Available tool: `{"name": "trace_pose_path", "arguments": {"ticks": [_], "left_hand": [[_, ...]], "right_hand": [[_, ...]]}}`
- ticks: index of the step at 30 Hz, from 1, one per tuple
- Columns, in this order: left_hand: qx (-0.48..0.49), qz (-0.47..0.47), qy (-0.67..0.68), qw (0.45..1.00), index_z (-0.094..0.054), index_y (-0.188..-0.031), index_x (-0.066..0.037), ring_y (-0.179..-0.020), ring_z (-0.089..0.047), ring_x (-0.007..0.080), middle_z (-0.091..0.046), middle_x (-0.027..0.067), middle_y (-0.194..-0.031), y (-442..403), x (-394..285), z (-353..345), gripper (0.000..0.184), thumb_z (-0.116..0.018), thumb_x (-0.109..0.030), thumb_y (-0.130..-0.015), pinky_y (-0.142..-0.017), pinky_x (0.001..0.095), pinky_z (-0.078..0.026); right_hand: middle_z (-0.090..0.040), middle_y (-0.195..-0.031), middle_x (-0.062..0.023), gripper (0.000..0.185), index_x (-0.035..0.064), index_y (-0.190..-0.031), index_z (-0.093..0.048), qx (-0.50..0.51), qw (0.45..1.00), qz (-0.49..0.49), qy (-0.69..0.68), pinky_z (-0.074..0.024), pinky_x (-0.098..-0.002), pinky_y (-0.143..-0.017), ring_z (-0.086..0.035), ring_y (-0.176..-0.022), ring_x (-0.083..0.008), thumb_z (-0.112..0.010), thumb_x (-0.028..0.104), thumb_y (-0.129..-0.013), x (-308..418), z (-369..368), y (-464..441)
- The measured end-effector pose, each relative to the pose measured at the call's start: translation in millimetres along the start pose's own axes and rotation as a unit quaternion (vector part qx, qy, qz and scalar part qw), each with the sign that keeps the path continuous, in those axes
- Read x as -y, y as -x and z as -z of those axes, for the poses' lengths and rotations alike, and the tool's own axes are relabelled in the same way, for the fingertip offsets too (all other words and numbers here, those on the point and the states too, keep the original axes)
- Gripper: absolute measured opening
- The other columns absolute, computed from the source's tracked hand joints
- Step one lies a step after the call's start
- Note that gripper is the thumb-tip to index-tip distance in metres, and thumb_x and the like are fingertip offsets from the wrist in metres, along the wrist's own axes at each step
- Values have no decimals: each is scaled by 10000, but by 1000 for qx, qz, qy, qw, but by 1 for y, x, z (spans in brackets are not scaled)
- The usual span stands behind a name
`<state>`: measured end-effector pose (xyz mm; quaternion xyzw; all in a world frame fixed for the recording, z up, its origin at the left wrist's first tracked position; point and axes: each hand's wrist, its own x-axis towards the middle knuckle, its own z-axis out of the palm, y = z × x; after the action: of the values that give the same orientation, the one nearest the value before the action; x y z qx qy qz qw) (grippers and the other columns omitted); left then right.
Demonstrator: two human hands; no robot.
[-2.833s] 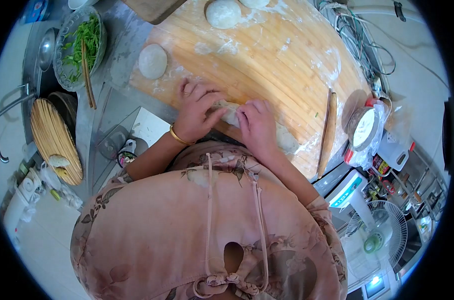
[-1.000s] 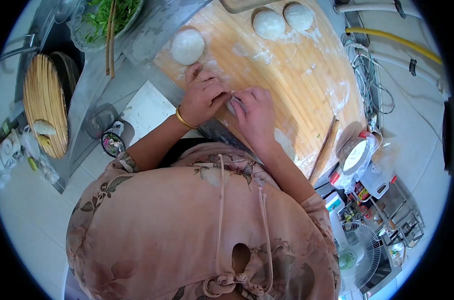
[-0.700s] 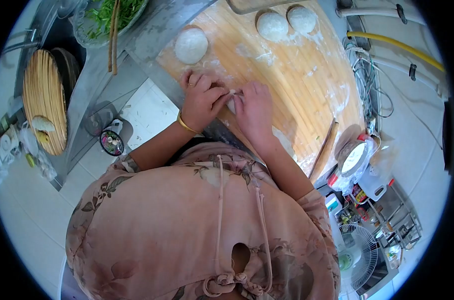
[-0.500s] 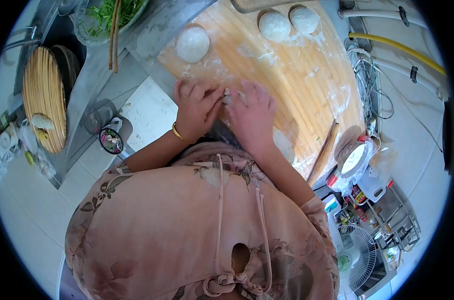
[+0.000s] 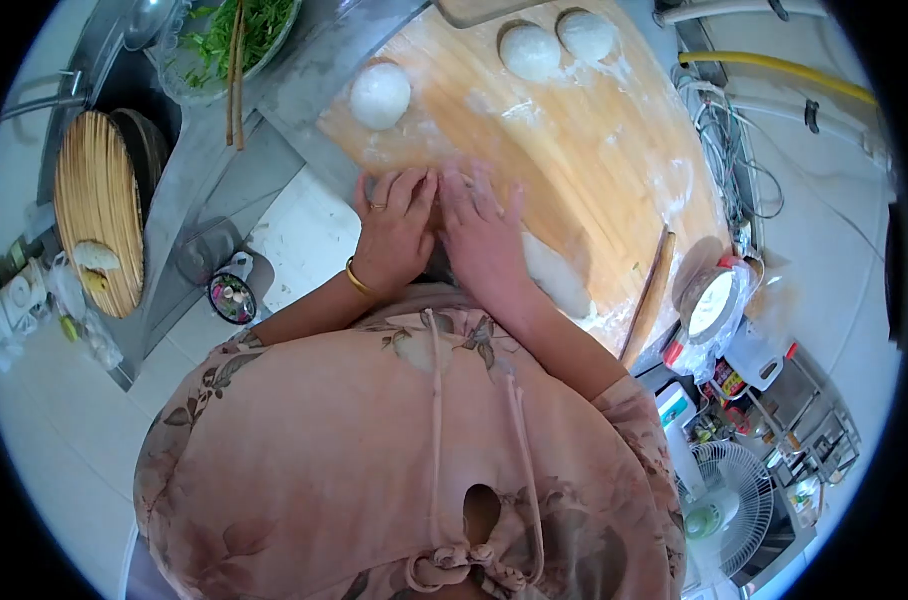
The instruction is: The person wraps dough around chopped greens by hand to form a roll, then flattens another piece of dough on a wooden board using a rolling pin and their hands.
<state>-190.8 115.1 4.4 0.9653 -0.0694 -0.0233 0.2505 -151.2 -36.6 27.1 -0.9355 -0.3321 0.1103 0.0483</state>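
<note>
Half a second ago a bit of pale dough showed between the fingertips; now left hand [image 5: 398, 225] and right hand [image 5: 482, 240] lie nearly side by side, palms down, fingers stretched forward and slightly spread, that piece hidden. Cannot tell if either grips it. Longer dough strip [image 5: 557, 280] on the wooden board [image 5: 599, 175], just right of right wrist, more exposed than before. Containers: glass bowl [image 5: 174, 82], well ahead and left of left hand, holds chopped greens [image 5: 229, 38], with chopsticks [image 5: 236, 85] projecting over its near edge. Bowl [image 5: 688, 288] well right of right hand holds white, flour-like stuff [image 5: 712, 303]. Small bin [image 5: 212, 298], left of left forearm, holds mixed scraps [image 5: 236, 301].
</note>
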Motion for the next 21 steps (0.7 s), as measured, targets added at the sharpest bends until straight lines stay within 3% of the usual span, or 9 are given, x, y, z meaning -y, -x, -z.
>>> {"name": "trace_pose_path", "arguments": {"ticks": [2,4,7,10,14,15,18,19,21], "left_hand": [[5,-2,-8,1000,-432,-1400,-44,-1302,-369,322,-434,121,-1350,-3,0,-1,685,-603,-105,-740,-1104,614,-82],[14,-9,-22,1000,-420,-1409,-38,-1338,-334,331,-399,120,-1412,-2,0,-2,657,-602,-182,-794,-1099,634,-73],[66,-34,-52,996,-397,-1429,-33,-1403,-259,338,-319,111,-1509,-4,-9,6,664,-568,-346,-869,-1088,666,-56],[109,-80,-110,985,-424,-1410,-22,-1454,-170,325,-250,103,-1567,-7,-9,4,703,-559,-469,-885,-1068,697,-71],[121,-67,-156,978,-442,-1402,-26,-1478,-116,319,-246,111,-1575,-15,-15,10,714,-528,-521,-896,-1054,724,-66],[24,-85,-135,987,-518,-1346,-36,-1452,-205,345,-354,126,-1523,-15,-19,6,657,-578,-497,-881,-1065,709,-80],[-24,-197,32,980,-612,-1241,-55,-1387,-342,349,-492,130,-1415,-27,-47,-1,543,-636,-443,-862,-1086,680,-96],[-30,-247,-1,969,-674,-1137,-83,-1287,-459,325,-587,105,-1287,-28,-71,0,406,-673,-367,-847,-1101,640,-137],[58,-320,50,944,-689,-1094,-124,-1214,-500,283,-625,71,-1184,-34,-110,-11,330,-673,-332,-839,-1097,626,-167]], "right_hand": [[-265,-1550,-121,616,50,-1401,-464,-4,1000,0,0,-168,-659,-1105,-202,-1449,-325,-611,308,-860,-1,-1,3],[-269,-1546,-133,610,54,-1400,-461,-3,999,-21,-37,-165,-662,-1104,-202,-1449,-336,-618,295,-862,-2,10,5],[-276,-1538,-168,598,41,-1399,-444,-33,981,-105,-159,-175,-644,-1110,-216,-1440,-365,-619,238,-862,-6,30,43],[-297,-1518,-220,568,20,-1413,-420,-5,956,-227,-186,-179,-586,-1128,-249,-1427,-384,-589,213,-906,-21,35,103],[-403,-1438,-250,518,-10,-1390,-434,-152,903,-356,-186,-277,-502,-1107,-341,-1354,-410,-568,151,-916,-44,-9,206],[-441,-1403,-252,507,-19,-1372,-452,-186,881,-387,-198,-308,-497,-1086,-387,-1312,-418,-578,129,-904,-47,-23,227],[-556,-1257,-232,435,-25,-1286,-543,-258,830,-447,-211,-415,-443,-989,-521,-1130,-393,-616,56,-865,-42,-40,256],[-566,-1236,-226,428,-21,-1272,-556,-272,819,-453,-224,-424,-438,-976,-529,-1110,-384,-627,51,-856,-42,-45,259],[-603,-1124,-200,383,-9,-1203,-606,-305,797,-463,-240,-453,-418,-919,-548,-1041,-360,-664,43,-827,-43,-50,254]]}}
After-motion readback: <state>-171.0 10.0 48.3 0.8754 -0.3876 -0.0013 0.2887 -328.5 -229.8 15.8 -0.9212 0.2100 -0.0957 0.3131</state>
